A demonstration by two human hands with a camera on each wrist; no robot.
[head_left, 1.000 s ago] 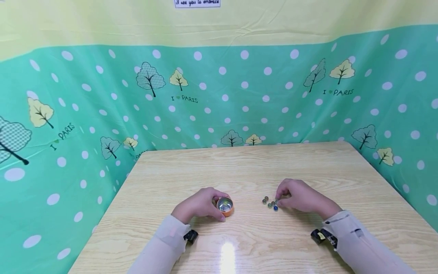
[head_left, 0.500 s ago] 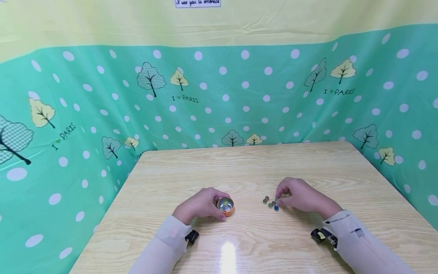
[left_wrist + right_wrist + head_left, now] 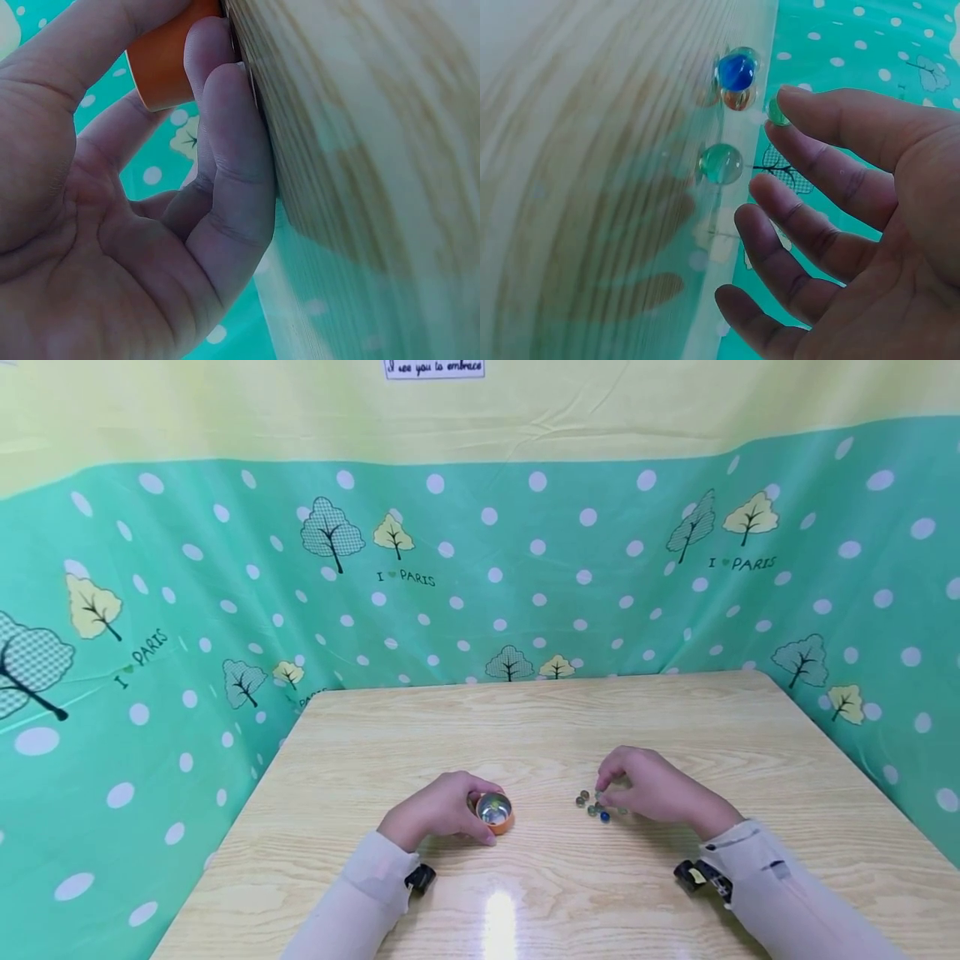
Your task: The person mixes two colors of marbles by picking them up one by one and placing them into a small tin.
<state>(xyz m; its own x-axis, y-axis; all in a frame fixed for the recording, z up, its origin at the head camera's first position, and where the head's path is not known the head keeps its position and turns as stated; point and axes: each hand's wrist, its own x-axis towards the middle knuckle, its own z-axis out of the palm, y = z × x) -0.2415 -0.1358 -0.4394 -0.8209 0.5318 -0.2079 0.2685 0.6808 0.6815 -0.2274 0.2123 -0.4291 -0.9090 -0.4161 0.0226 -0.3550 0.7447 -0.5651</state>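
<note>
In the head view my left hand (image 3: 438,810) grips a small orange cup (image 3: 504,828) with a shiny metal inside, thumb on the near side and fingers on the far side. A greenish-yellow patch shows within it. The cup's orange wall (image 3: 161,64) appears at the top of the left wrist view. My right hand (image 3: 656,787) pinches a green glass marble (image 3: 777,113) between thumb and index fingertip, the other fingers spread. Close by on the table are a blue marble (image 3: 736,73) and a clear green marble (image 3: 720,163). Several more marbles (image 3: 581,802) lie left of this hand.
The wood-grain table (image 3: 525,727) carries the cup and marbles. A green dotted curtain (image 3: 495,577) with printed trees hangs behind and along both sides. A bright light reflection (image 3: 499,927) lies on the table's near part.
My right hand has shifted slightly left and away from me, over the marbles, and a clear marble now shows under it. The left hand and the cup stay in place.
</note>
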